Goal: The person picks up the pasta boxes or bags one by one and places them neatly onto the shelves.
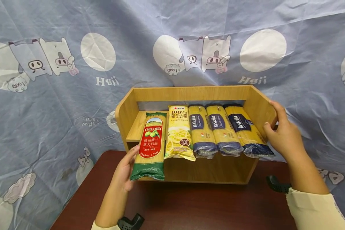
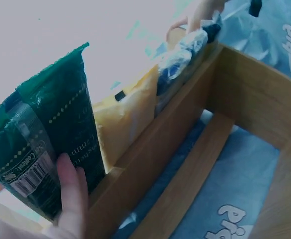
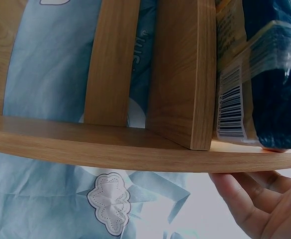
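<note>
My left hand grips a green-ended pack of Olivoilà spaghetti by its lower left side. The pack leans at the left end of the wooden shelf's upper board, its bottom end jutting out past the front edge. In the left wrist view a thumb lies on the back of that green pack. At the far end, my right hand holds the shelf's right side panel, fingers outside and thumb toward the front. The right wrist view shows its fingers under the panel edge.
Beside the green pack lie a yellow pasta pack and three blue-banded La Sicilia packs, the nearest next to the yellow one. The shelf stands on a dark red table. Behind hangs a blue-grey printed cloth.
</note>
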Demonstrator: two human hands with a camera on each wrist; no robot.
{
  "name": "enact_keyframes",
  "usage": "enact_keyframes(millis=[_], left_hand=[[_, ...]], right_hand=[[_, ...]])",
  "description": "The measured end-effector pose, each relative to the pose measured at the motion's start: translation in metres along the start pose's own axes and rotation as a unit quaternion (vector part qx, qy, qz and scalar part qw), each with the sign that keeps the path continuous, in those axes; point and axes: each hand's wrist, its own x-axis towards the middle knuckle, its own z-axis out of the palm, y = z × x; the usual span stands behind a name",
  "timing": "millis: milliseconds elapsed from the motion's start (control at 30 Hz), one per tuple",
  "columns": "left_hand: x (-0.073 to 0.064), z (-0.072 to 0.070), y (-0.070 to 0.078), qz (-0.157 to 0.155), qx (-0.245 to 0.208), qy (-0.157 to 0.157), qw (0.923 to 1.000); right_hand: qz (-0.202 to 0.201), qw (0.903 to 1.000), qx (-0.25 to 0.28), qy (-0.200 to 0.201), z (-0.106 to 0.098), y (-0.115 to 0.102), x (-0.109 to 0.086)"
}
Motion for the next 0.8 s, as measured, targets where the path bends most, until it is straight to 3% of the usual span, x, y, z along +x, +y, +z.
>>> enact_keyframes(millis=[167, 400, 600, 800], left_hand=[[-0.016, -0.002, -0.013, 0.087, -0.011, -0.009, 0.9961], [-0.025, -0.004, -0.025, 0.155, -0.027, -0.068, 0.9851], [-0.026, -0.014, -0.032, 0.187, -0.013, -0.123, 0.9746], [-0.024, -0.021, -0.039, 0.174, -0.048, -0.174, 0.9682]], right_hand=[[0.001, 1.0000, 0.004, 0.004, 0.001, 0.000, -0.001], [-0.001, 1.0000, 0.007, 0.002, 0.000, 0.000, -0.002], [-0.001, 1.0000, 0.002, 0.004, -0.001, 0.000, -0.002], [-0.002, 1.0000, 0.002, 0.009, 0.000, -0.001, -0.003]])
